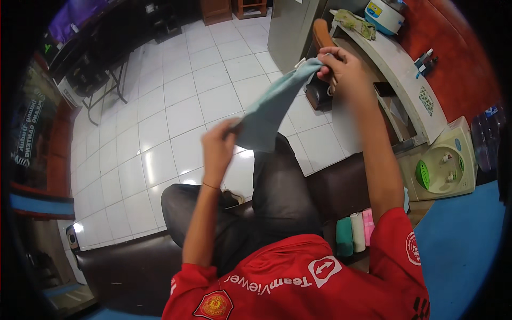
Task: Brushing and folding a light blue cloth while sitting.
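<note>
A light blue cloth [274,104] is stretched in the air between my two hands, above my knees. My left hand [217,148] pinches its lower left corner. Higher up and farther out, my right hand [341,68] grips the other end, where the fabric bunches narrow. Part of the cloth hangs down in a loose point toward my right knee. Beside my right hip, rolled cloths [353,233] in green, white and pink lie in a row on the bench.
I sit on a dark brown padded bench [133,266] facing a white tiled floor [176,117]. To my right are a curved white counter [397,66] and a water dispenser [445,165]. A folding table [90,80] stands far left, a grey cabinet [293,32] ahead.
</note>
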`<action>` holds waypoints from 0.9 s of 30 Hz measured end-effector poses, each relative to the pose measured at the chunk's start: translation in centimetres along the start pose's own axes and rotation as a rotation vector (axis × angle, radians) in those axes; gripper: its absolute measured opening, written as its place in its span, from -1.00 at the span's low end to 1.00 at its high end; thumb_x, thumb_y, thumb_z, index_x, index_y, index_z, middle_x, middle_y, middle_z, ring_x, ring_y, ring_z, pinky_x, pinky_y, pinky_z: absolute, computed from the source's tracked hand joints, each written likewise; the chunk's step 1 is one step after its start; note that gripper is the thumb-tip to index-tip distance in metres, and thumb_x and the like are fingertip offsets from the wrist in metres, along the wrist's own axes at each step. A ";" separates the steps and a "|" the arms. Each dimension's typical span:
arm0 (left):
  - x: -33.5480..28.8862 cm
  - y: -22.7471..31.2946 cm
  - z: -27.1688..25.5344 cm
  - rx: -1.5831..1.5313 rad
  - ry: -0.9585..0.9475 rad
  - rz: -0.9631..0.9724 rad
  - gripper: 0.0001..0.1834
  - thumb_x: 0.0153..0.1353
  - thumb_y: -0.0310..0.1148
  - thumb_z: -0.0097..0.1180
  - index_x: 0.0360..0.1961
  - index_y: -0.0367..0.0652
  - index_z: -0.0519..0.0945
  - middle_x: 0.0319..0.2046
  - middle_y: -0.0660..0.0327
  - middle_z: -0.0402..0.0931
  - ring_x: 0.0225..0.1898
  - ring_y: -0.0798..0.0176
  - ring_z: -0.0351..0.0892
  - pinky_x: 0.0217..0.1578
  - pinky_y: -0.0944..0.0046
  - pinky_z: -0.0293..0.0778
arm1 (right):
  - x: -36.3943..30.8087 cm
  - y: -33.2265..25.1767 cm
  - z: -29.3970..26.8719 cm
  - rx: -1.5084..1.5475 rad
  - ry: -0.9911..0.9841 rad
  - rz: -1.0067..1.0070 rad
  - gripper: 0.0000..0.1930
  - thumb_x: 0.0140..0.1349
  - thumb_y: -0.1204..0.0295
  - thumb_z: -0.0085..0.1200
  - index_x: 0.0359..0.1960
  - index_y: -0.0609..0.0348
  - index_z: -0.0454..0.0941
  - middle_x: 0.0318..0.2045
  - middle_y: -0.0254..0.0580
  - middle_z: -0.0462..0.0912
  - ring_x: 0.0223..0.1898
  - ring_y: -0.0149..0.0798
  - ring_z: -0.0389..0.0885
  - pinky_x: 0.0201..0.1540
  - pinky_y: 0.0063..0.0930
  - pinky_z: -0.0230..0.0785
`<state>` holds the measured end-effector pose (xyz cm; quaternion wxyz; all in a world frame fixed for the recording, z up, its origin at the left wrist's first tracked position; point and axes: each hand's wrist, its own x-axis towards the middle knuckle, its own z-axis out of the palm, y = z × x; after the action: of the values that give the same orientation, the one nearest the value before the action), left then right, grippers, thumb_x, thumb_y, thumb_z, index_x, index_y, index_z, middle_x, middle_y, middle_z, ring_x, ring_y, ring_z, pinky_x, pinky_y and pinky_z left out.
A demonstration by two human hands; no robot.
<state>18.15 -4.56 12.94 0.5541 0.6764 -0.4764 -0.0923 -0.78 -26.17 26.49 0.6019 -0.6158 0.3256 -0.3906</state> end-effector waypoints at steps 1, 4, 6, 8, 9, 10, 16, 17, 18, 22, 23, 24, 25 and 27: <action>1.3 0.3 -1.2 0.067 0.033 -0.002 -0.67 0.09 -0.67 0.07 -0.12 -0.20 0.67 -0.35 0.04 0.68 -0.32 0.26 0.70 -0.24 0.30 0.56 | 0.6 0.7 -0.2 0.014 0.009 0.028 -0.78 0.25 0.51 0.14 -0.09 0.27 0.49 -0.49 -0.40 0.50 -0.53 -0.59 0.50 -0.41 -0.64 0.54; 3.1 1.5 -3.9 0.088 0.116 0.138 -0.63 0.08 -0.70 0.09 -0.11 -0.15 0.68 -0.25 0.04 0.67 -0.29 0.16 0.69 -0.23 0.29 0.56 | 0.5 1.1 -0.9 0.087 -0.009 0.041 -0.76 0.27 0.54 0.05 -0.03 0.27 0.46 -0.48 -0.39 0.49 -0.52 -0.59 0.49 -0.40 -0.64 0.54; 2.6 2.7 -5.0 0.221 0.115 0.250 -0.64 0.08 -0.70 0.08 -0.11 -0.14 0.67 -0.21 0.05 0.66 -0.22 0.06 0.66 -0.19 0.27 0.55 | -1.3 1.4 -0.9 0.167 -0.011 0.019 -0.75 0.29 0.57 -0.06 0.00 0.26 0.45 -0.46 -0.39 0.47 -0.51 -0.57 0.46 -0.36 -0.62 0.53; 0.3 1.4 -4.8 0.243 0.103 0.267 -0.60 0.07 -0.71 0.07 -0.09 -0.12 0.66 -0.19 0.09 0.65 -0.14 0.00 0.63 -0.10 0.20 0.52 | -3.3 3.5 -1.7 0.137 -0.021 0.059 -0.75 0.27 0.58 -0.06 -0.02 0.26 0.46 -0.46 -0.38 0.46 -0.53 -0.55 0.42 -0.36 -0.58 0.51; -1.4 0.6 -4.5 0.287 0.050 0.265 -0.58 0.05 -0.72 0.06 -0.08 -0.10 0.66 -0.16 0.11 0.65 -0.10 0.00 0.61 -0.05 0.18 0.49 | -4.4 5.1 -2.3 0.111 -0.018 0.092 -0.76 0.27 0.59 -0.08 -0.04 0.26 0.48 -0.47 -0.37 0.46 -0.54 -0.54 0.41 -0.37 -0.57 0.49; -3.0 -0.5 -3.9 0.325 -0.008 0.261 -0.56 0.04 -0.72 0.06 -0.06 -0.09 0.66 -0.14 0.13 0.65 -0.05 0.00 0.59 0.00 0.15 0.46 | -5.7 7.2 -3.1 0.081 -0.011 0.129 -0.77 0.26 0.59 -0.09 -0.06 0.26 0.49 -0.47 -0.36 0.45 -0.55 -0.52 0.40 -0.39 -0.56 0.47; -12.9 -4.6 -1.1 0.264 -0.236 0.093 -0.53 -0.08 -0.71 0.08 -0.09 -0.14 0.65 -0.14 0.10 0.64 -0.06 0.02 0.59 -0.02 0.10 0.44 | -15.4 17.5 -4.5 0.005 0.178 0.468 -0.82 0.30 0.60 -0.15 -0.16 0.27 0.51 -0.47 -0.37 0.41 -0.58 -0.52 0.36 -0.45 -0.56 0.42; -14.1 -5.0 -0.6 0.277 -0.258 0.074 -0.57 -0.05 -0.69 0.09 -0.10 -0.15 0.65 -0.16 0.07 0.63 -0.09 0.00 0.60 -0.06 0.11 0.46 | -16.5 18.3 -4.8 -0.009 0.167 0.480 -0.82 0.30 0.60 -0.15 -0.16 0.27 0.51 -0.47 -0.37 0.41 -0.58 -0.52 0.36 -0.45 -0.56 0.42; -14.7 -5.0 -0.4 0.273 -0.255 0.056 -0.57 -0.05 -0.69 0.09 -0.10 -0.15 0.65 -0.16 0.07 0.63 -0.09 0.00 0.60 -0.06 0.11 0.46 | -17.6 19.0 -5.1 0.049 0.223 0.487 -0.83 0.32 0.59 -0.14 -0.16 0.27 0.51 -0.46 -0.36 0.41 -0.58 -0.52 0.36 -0.46 -0.55 0.41; -16.1 -4.7 0.0 0.218 -0.336 -0.072 -0.60 0.00 -0.63 0.13 -0.07 -0.15 0.65 -0.12 0.04 0.60 -0.06 -0.03 0.57 -0.03 0.10 0.45 | -20.1 21.3 -6.4 -0.015 0.321 0.499 -0.84 0.37 0.52 -0.12 -0.11 0.22 0.51 -0.43 -0.34 0.41 -0.57 -0.53 0.35 -0.47 -0.53 0.40; -16.2 -4.6 -0.1 0.203 -0.388 -0.116 -0.61 0.03 -0.60 0.14 -0.06 -0.15 0.64 -0.07 0.00 0.57 -0.02 -0.05 0.55 -0.01 0.09 0.44 | -20.5 21.5 -6.7 -0.034 0.344 0.440 -0.74 0.41 0.46 -0.09 0.08 0.16 0.45 -0.46 -0.36 0.40 -0.60 -0.53 0.35 -0.54 -0.56 0.35; -16.2 -4.4 -0.3 0.192 -0.437 -0.162 -0.62 0.05 -0.56 0.16 -0.04 -0.15 0.63 -0.02 -0.04 0.54 0.02 -0.07 0.52 0.01 0.09 0.44 | -20.3 20.3 -5.8 -0.037 0.338 0.444 -0.74 0.41 0.46 -0.09 0.08 0.16 0.45 -0.46 -0.36 0.40 -0.60 -0.53 0.35 -0.54 -0.56 0.35; -16.5 -4.1 -0.5 0.192 -0.435 -0.168 -0.62 0.05 -0.56 0.16 -0.04 -0.15 0.63 -0.02 -0.04 0.54 0.02 -0.07 0.52 0.01 0.09 0.44 | -20.1 18.3 -4.6 -0.057 0.345 0.423 -0.67 0.41 0.44 -0.09 0.18 0.12 0.38 -0.48 -0.37 0.40 -0.63 -0.53 0.34 -0.58 -0.59 0.31; -17.1 -2.9 -0.5 0.345 -0.572 -0.185 -0.53 0.13 -0.49 0.16 0.12 -0.15 0.52 0.21 -0.18 0.33 0.15 -0.20 0.41 0.14 0.10 0.38 | -20.3 16.7 -4.6 -0.089 0.271 0.350 -0.50 0.43 0.37 -0.06 0.37 0.05 0.19 -0.53 -0.39 0.41 -0.68 -0.53 0.32 -0.67 -0.66 0.20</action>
<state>10.99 8.36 3.81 0.2648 0.7474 -0.5576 -0.2459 -13.43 -11.80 7.91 0.5835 -0.5179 0.5221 -0.3447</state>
